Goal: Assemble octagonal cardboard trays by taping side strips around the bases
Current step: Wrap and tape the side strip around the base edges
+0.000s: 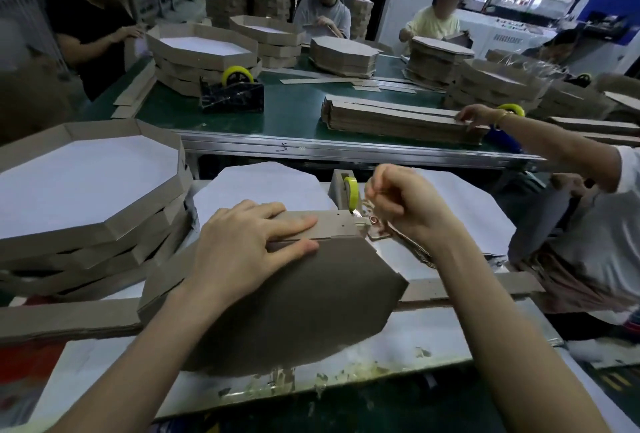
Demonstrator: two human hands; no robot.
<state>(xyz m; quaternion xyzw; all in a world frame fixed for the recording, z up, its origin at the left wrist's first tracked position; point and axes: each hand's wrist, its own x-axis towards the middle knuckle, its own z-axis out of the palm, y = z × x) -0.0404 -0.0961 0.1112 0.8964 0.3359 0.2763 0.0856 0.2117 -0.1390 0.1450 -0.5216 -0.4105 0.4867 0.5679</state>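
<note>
A brown octagonal cardboard base [304, 297] lies face down in the middle of the white tabletop [433, 339], overlapping a long brown cardboard side strip [65, 323] that runs from the left edge towards the right edge. Along the base's far edge, a short folded length of strip [337, 224] stands up against it. The left hand [249, 242] rests there with fingers spread and straight, pressing the strip and base together.

The right hand [408, 204] is curled tight just beside a grey tape dispenser with a yellow-green roll [348, 192], which sits towards the far edge. Its thumb and fingers appear to pinch the end of a shiny piece of clear tape [375, 224] that reaches the strip's right end.

White octagonal sheets [263, 186] lie beneath the work. At the left edge is a stack of finished brown octagonal trays with white floors [104, 235].
</note>
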